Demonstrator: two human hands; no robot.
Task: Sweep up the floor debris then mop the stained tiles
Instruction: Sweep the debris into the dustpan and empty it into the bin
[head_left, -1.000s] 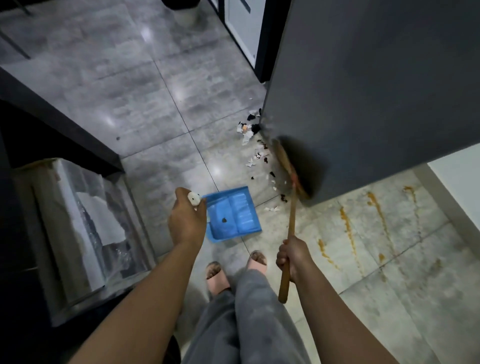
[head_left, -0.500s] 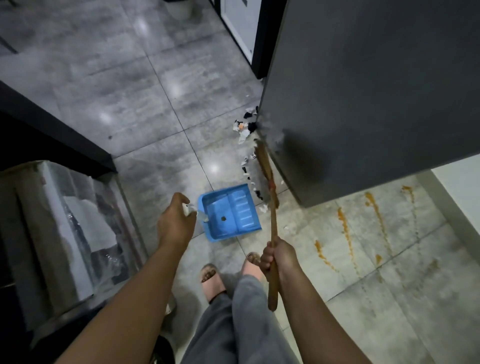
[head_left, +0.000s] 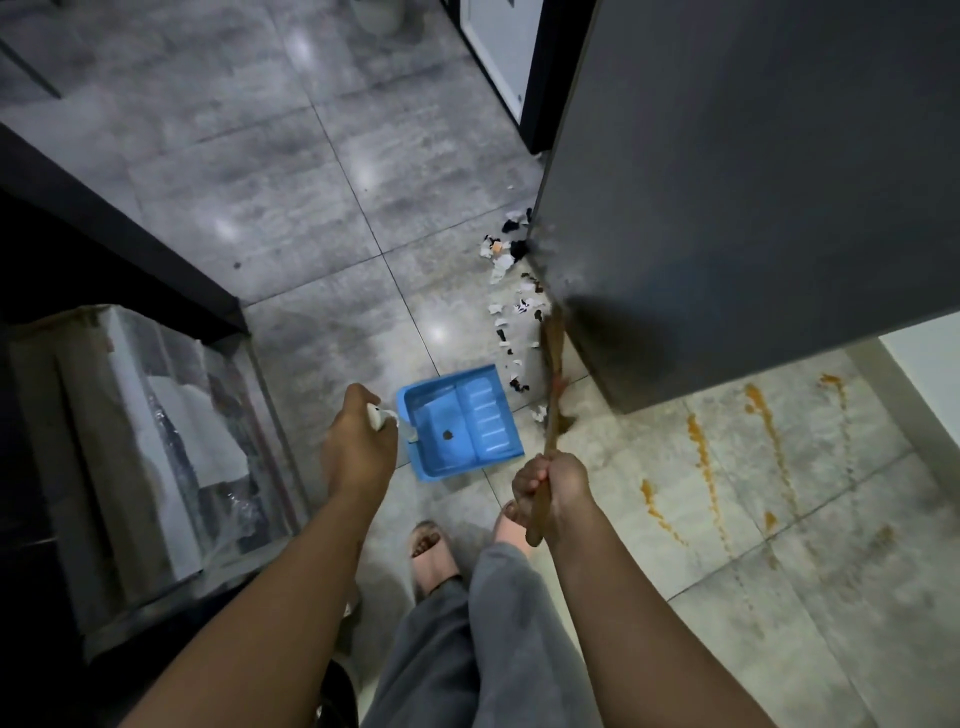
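A blue dustpan (head_left: 470, 426) lies flat on the grey tiles with one dark scrap inside. My left hand (head_left: 358, 447) grips its white handle (head_left: 378, 415) at the pan's left side. My right hand (head_left: 550, 491) grips the wooden stick of a broom (head_left: 551, 410), whose brown bristles (head_left: 553, 340) touch the floor beside the dark cabinet. Torn white and black paper scraps (head_left: 511, 291) trail along the cabinet's edge from its far corner down to the dustpan's right corner. Orange stains (head_left: 727, 457) streak the tiles to the right.
A tall dark grey cabinet (head_left: 753, 182) fills the upper right, its base against the debris. A plastic-wrapped box (head_left: 156, 441) stands at the left under a dark counter edge (head_left: 119, 234). My feet in sandals (head_left: 431, 551) are just behind the dustpan.
The broom head swung left toward the dustpan, then back out along the cabinet's edge. Several scraps now lie closer to the pan's right corner. My left hand stayed on the handle.
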